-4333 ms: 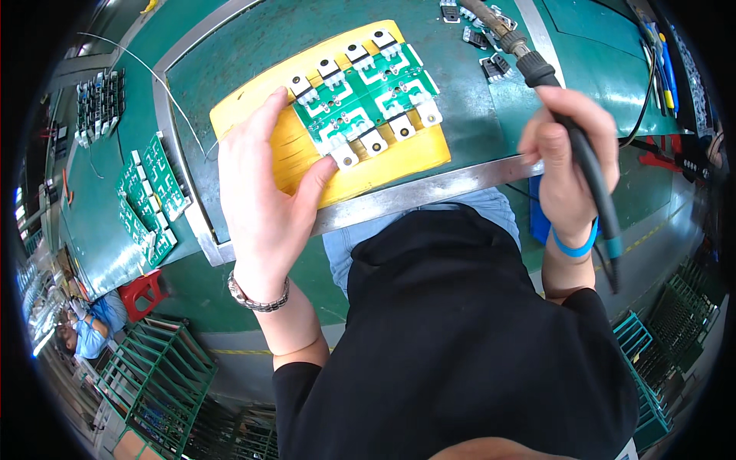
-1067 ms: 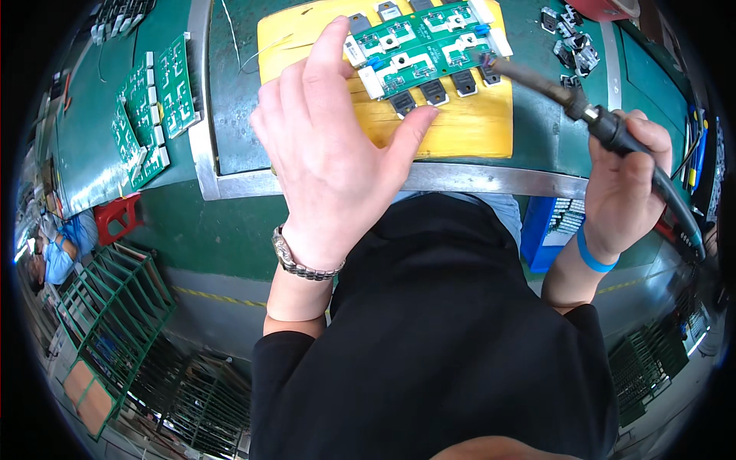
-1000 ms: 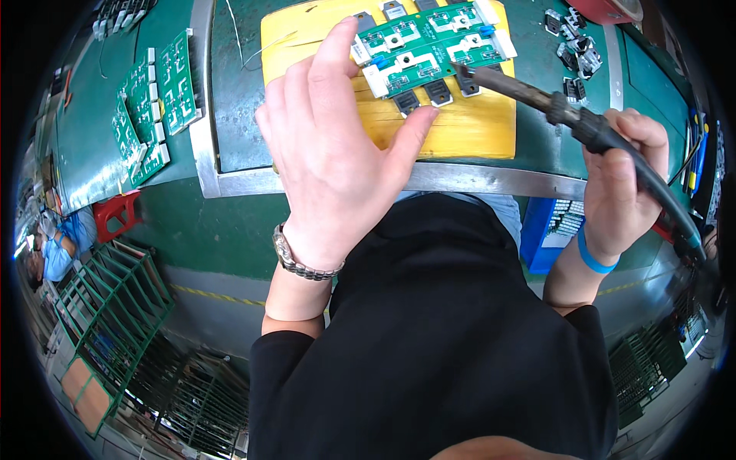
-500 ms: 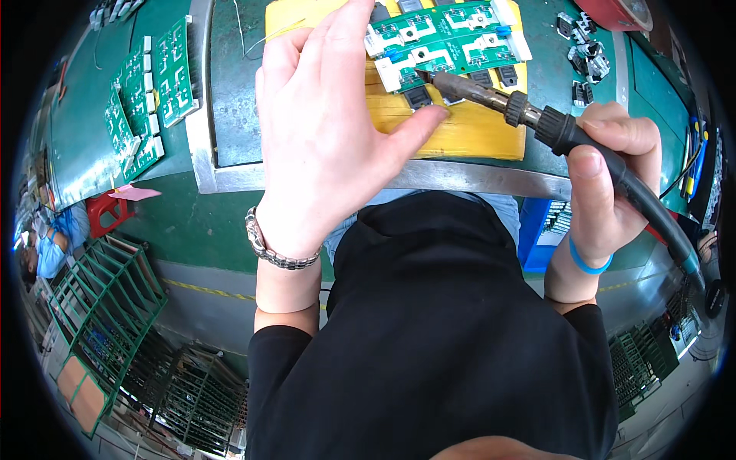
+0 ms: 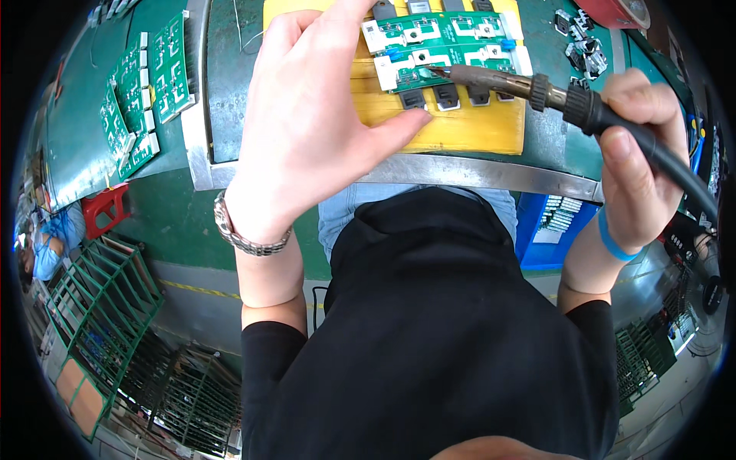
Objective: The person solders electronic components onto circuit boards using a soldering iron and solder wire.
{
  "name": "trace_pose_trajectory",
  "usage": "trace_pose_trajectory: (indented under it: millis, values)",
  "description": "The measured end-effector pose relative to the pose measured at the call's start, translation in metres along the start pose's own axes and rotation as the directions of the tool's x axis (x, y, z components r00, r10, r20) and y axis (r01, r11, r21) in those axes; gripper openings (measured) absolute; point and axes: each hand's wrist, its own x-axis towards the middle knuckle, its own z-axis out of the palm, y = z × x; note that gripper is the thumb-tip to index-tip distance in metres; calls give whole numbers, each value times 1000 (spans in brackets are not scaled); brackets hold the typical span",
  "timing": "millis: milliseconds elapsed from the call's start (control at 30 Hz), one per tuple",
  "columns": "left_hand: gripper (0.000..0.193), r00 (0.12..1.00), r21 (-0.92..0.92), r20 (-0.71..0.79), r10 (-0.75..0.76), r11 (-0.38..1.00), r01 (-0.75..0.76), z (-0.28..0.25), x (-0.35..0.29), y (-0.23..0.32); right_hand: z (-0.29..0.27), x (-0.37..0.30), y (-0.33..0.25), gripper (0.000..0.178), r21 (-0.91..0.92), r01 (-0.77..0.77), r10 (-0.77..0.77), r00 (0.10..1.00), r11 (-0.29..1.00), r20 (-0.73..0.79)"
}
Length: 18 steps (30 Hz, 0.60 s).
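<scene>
Left hand lies flat with fingers spread, palm down on the yellow jig plate; thumb tip touches the plate's near edge, just beside the green circuit boards — holding nothing. Right hand has its fingers wrapped tight around the black handle of the soldering iron; the iron runs leftward from the fist, its dark tip resting on the near board. Boards: green, white-edged, side by side on the plate, black components along their near edge. Plate sits on the green surface inside a metal frame. More green boards lie well apart at far left.
</scene>
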Motion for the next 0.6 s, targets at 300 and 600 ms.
trace_pose_trajectory:
  millis: [300,600]
  values:
    - [85,996,-97,94,6,995,3,-4,4,5,-10,34,1,29,-163,79,-32,962,983,271]
    - [86,994,-113,104,41,993,-30,-8,10,2,-13,59,17,28,-177,158,-87,931,971,355]
